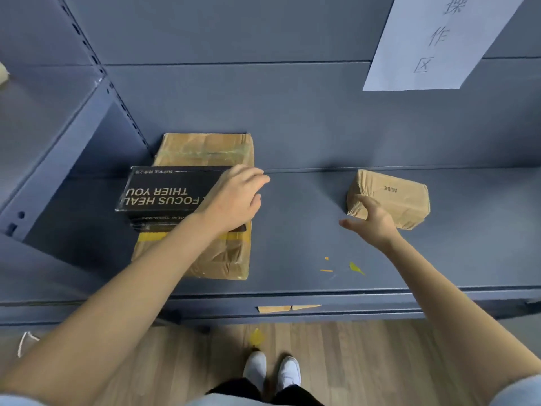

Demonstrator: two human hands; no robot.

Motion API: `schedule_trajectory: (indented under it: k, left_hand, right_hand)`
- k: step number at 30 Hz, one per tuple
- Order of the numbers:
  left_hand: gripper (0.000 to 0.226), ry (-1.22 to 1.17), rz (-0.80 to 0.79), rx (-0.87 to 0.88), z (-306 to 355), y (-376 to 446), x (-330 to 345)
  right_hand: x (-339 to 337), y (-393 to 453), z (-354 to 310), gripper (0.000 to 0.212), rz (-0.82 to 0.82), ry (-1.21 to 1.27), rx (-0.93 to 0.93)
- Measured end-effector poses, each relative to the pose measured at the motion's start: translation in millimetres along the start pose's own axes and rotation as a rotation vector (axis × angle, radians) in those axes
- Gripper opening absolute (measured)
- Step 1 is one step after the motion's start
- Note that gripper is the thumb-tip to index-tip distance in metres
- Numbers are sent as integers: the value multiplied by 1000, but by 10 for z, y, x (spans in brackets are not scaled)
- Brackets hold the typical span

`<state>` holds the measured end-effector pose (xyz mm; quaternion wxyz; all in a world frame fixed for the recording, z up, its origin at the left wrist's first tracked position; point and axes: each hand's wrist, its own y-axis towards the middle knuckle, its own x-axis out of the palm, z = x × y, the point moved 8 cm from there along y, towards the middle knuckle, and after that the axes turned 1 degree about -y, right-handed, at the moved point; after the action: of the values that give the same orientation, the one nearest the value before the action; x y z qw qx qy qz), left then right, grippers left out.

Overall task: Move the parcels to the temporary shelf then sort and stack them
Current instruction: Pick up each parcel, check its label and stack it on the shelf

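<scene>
On the blue-grey shelf point(292, 230) a large flat cardboard parcel point(205, 150) lies at the left. Black boxes point(164, 191) with white lettering are stacked on top of it. My left hand point(234, 200) rests on the right end of the top black box, fingers curled over its edge. A small brown taped parcel point(392, 194) marked "AEBE" sits to the right. My right hand point(371, 221) is spread open, its fingertips touching the parcel's near left corner.
A white paper sign point(433, 42) with handwritten characters hangs on the shelf's back panel at upper right. A slotted upright point(96, 92) divides off another bay at left. Yellow scraps point(355, 266) lie near the shelf's front edge. Wooden floor and white shoes point(272, 370) are below.
</scene>
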<state>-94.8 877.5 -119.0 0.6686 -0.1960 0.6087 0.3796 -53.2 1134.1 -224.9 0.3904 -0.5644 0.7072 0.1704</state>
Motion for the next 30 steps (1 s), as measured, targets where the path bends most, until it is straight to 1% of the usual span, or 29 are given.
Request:
schedule_trajectory:
  k: [3, 4, 6, 9, 11, 13, 16, 18, 21, 24, 26, 30]
  left_hand:
    - [39, 12, 23, -51, -118, -43, -15]
    - [44, 18, 13, -68, -162, -57, -24]
    - [66, 60, -40, -119, -318, -107, -41]
    - [100, 163, -207, -227, -659, -206, -23]
    - [115, 199, -341, -303, -916, -266, 48]
    - [125, 237, -451, -337, -1111, -298, 125]
    - [125, 236, -500, -362, -1270, -343, 209]
    - [120, 201, -475, -375, -1305, -378, 256]
    - [117, 179, -396, -366, -1275, -378, 266]
    - [119, 183, -365, -370, -1181, -342, 244]
    - [119, 133, -349, -380, -1063, -302, 258]
    - [117, 97, -300, -314, -686, -88, 302]
  right_hand:
    - [175, 94, -85, 75, -31, -13, -56]
    - [185, 122, -113, 76, -28, -17, -66]
    - [184, 183, -166, 76, -26, -32, -83]
    - [194, 264, -215, 76, -49, -85, -109]
    - [214, 282, -242, 75, -66, -111, -126]
    - [242, 272, -250, 74, -77, -122, -129]
    - [317, 253, -255, 72, -100, -133, -147]
    - [358, 254, -259, 71, -122, -156, -158]
    - [384, 260, -272, 71, -138, -186, -166]
    - [377, 272, -265, 71, -139, -182, -163]
    - [339, 288, -247, 71, -134, -177, -153]
    - [161, 349, -133, 71, -104, -204, -116]
